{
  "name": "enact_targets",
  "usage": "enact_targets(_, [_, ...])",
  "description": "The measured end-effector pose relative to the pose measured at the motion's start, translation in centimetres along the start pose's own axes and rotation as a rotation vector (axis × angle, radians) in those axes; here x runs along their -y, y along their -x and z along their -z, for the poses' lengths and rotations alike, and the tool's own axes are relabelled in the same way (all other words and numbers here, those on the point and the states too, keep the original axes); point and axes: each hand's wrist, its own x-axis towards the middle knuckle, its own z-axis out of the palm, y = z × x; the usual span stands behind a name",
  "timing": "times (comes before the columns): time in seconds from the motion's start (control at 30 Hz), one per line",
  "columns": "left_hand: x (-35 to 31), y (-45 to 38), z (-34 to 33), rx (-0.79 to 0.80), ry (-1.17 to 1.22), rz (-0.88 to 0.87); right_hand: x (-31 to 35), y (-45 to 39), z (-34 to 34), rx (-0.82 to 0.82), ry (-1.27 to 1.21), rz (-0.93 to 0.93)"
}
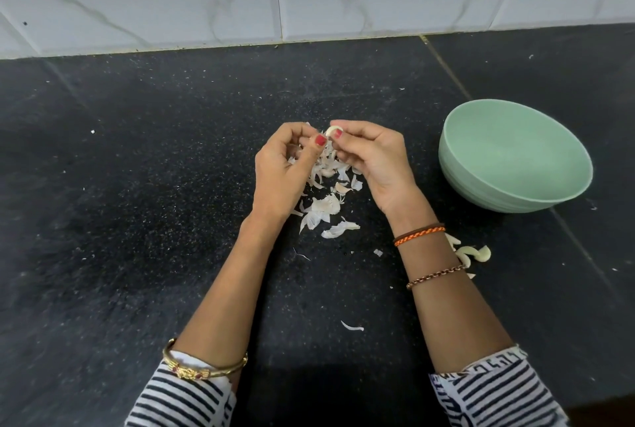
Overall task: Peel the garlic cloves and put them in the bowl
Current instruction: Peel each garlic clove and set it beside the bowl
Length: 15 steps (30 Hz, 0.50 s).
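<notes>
Black speckled countertop (137, 220), and I've got my right hand (371, 165) pinching a garlic clove (330, 131) mid-surface, over the skins pile (326, 193). Left hand (285, 169) curls around bits of skin. Mint-green bowl (515, 193) sits toward the right edge, peeled cloves (476, 253) nearby.

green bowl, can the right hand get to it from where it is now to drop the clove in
Probably yes. The green bowl sits open-topped on the counter just right of the right hand, with nothing between them. Its fingers pinch the garlic clove, which the left hand also touches.
</notes>
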Motion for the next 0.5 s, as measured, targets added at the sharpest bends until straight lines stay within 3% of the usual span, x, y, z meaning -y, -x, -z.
enact_targets(0.13, [-0.1, 0.0, -0.1, -0.003, -0.065, -0.012, -0.1, 0.3, -0.5, 0.010, 0.062, 0.113])
enact_targets(0.5, [-0.1, 0.0, -0.3, -0.176, -0.019, 0.154, -1.2, 0.3, -1.8, -0.025, 0.356, 0.349])
